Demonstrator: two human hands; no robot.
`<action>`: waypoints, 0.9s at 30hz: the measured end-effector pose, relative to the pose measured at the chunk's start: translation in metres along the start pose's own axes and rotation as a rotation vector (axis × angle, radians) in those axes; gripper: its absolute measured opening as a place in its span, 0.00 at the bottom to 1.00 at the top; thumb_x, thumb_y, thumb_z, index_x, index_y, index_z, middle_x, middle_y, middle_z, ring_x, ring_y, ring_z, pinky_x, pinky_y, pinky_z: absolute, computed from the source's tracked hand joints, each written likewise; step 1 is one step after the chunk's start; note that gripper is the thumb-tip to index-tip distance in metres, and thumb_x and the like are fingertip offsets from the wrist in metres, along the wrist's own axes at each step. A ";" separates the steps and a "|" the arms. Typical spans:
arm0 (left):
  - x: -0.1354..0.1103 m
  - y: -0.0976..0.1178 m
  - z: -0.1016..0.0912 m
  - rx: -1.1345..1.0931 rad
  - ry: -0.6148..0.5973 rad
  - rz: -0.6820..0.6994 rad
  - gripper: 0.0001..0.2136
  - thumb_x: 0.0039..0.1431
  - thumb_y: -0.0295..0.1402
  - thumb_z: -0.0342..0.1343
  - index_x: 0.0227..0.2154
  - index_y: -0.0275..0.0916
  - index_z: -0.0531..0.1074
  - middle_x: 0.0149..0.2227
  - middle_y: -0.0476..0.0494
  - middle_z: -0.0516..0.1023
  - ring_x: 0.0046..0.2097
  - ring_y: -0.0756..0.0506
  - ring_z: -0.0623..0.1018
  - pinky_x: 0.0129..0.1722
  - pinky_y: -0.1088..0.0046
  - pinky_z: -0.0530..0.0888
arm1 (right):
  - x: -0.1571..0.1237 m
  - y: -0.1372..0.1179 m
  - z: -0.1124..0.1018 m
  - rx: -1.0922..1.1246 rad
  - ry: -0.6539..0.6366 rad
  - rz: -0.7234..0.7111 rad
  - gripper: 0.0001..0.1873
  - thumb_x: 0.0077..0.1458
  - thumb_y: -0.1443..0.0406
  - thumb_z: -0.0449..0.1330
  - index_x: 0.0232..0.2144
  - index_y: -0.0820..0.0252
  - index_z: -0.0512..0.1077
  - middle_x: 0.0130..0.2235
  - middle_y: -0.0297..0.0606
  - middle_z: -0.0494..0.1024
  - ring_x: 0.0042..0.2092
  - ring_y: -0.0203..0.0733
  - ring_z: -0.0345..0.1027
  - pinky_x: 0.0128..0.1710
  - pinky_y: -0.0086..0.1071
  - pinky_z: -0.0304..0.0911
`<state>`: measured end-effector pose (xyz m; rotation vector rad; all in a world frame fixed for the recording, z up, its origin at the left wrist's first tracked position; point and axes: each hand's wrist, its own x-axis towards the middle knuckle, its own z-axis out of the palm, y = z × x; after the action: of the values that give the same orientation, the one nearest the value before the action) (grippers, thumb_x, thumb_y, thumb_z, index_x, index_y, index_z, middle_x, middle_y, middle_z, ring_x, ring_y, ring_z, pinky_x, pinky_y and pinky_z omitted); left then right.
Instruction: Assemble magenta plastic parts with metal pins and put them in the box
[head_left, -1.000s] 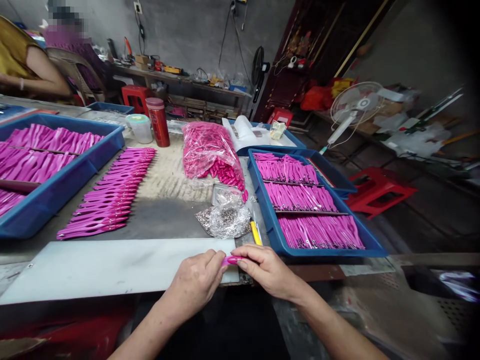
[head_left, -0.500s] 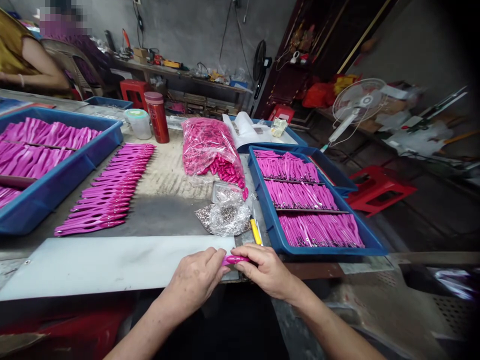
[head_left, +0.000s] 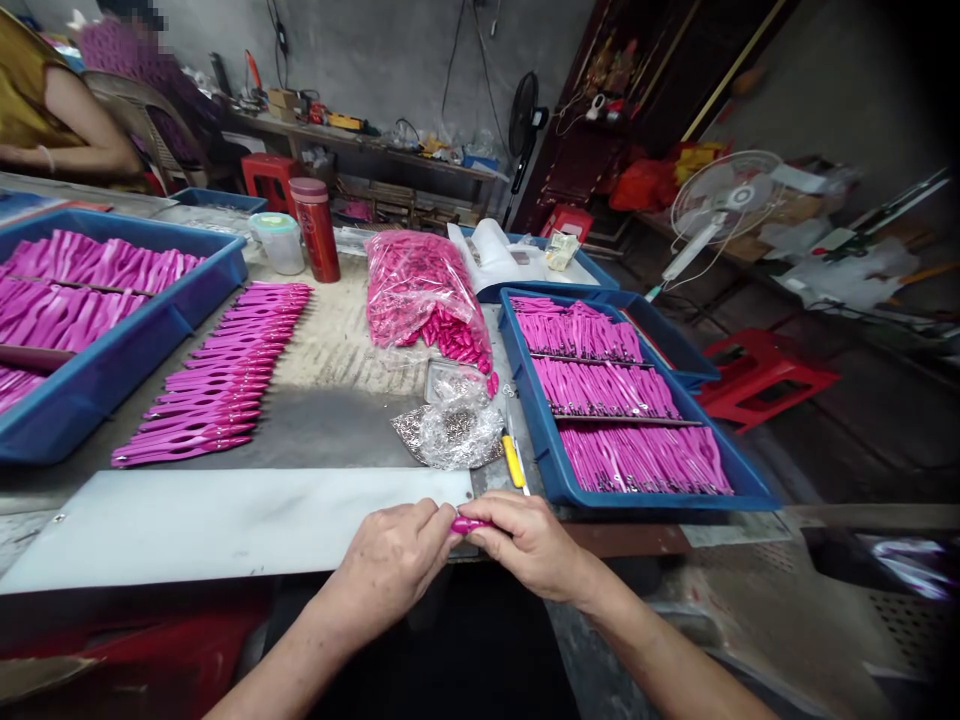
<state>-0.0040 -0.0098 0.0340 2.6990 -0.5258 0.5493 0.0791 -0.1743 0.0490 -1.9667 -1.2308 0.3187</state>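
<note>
A small magenta plastic piece (head_left: 468,525) is held at the front edge of the table. My left hand (head_left: 401,552) pinches its left end, and my right hand (head_left: 521,535) grips its right end with thumb and forefinger. Fingers cover most of the piece, so its full shape is hidden. Under and left of my hands lies a white board (head_left: 247,525). Just beyond them, a clear plastic bag of small metal parts (head_left: 454,432) lies open beside a yellow-handled tool (head_left: 514,462). A row of slim magenta plastic pieces with darker tips (head_left: 217,375) rests beyond the board.
Blue trays of magenta pieces stand at left (head_left: 187,310) and right (head_left: 551,470). Farther back are a bag of dark pink parts (head_left: 420,290), a red bottle (head_left: 319,240) and a lidded tub (head_left: 279,245). A co-worker's arm (head_left: 90,130) shows at upper left.
My two hands have drawn slightly closer together, and less of the magenta piece shows between them. The view has shifted a little; other things stay in place.
</note>
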 end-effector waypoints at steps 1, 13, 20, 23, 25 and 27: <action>0.000 0.000 0.000 0.001 0.000 0.003 0.09 0.60 0.29 0.41 0.27 0.37 0.64 0.22 0.50 0.64 0.23 0.52 0.66 0.21 0.76 0.62 | 0.000 0.000 0.000 0.002 -0.002 0.001 0.11 0.56 0.64 0.51 0.37 0.59 0.71 0.31 0.38 0.74 0.33 0.37 0.67 0.33 0.28 0.62; 0.001 0.003 0.002 0.082 0.054 -0.067 0.08 0.60 0.30 0.41 0.33 0.38 0.65 0.22 0.51 0.64 0.22 0.52 0.67 0.21 0.77 0.62 | 0.001 0.001 0.003 0.006 0.110 0.006 0.10 0.56 0.65 0.50 0.37 0.59 0.71 0.31 0.38 0.75 0.32 0.37 0.66 0.33 0.29 0.62; 0.004 0.000 -0.001 0.085 0.066 -0.021 0.08 0.60 0.30 0.40 0.33 0.37 0.65 0.22 0.51 0.65 0.23 0.52 0.67 0.21 0.77 0.62 | 0.003 0.003 -0.001 0.007 0.054 -0.010 0.11 0.56 0.64 0.50 0.36 0.59 0.71 0.31 0.38 0.74 0.33 0.37 0.67 0.33 0.29 0.62; 0.003 -0.002 -0.002 0.088 0.032 -0.012 0.08 0.60 0.30 0.41 0.31 0.37 0.65 0.22 0.51 0.64 0.23 0.52 0.66 0.22 0.77 0.61 | 0.004 0.005 -0.002 0.016 0.029 -0.025 0.11 0.56 0.64 0.50 0.37 0.60 0.71 0.32 0.38 0.74 0.34 0.37 0.67 0.34 0.29 0.62; 0.002 -0.002 -0.001 0.090 0.031 -0.011 0.07 0.60 0.29 0.42 0.31 0.37 0.65 0.22 0.51 0.64 0.23 0.51 0.66 0.22 0.76 0.61 | 0.005 0.006 -0.002 0.020 0.027 -0.024 0.10 0.56 0.64 0.51 0.37 0.60 0.71 0.32 0.38 0.74 0.34 0.37 0.67 0.34 0.28 0.62; 0.002 -0.003 -0.001 0.098 0.042 -0.008 0.07 0.60 0.29 0.42 0.31 0.37 0.65 0.22 0.51 0.64 0.23 0.51 0.66 0.22 0.76 0.61 | 0.005 0.006 -0.001 0.023 0.027 -0.014 0.10 0.56 0.65 0.51 0.37 0.60 0.71 0.32 0.38 0.74 0.34 0.36 0.67 0.34 0.28 0.61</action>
<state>-0.0016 -0.0079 0.0347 2.7735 -0.4887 0.6439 0.0865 -0.1720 0.0461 -1.9357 -1.2179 0.2972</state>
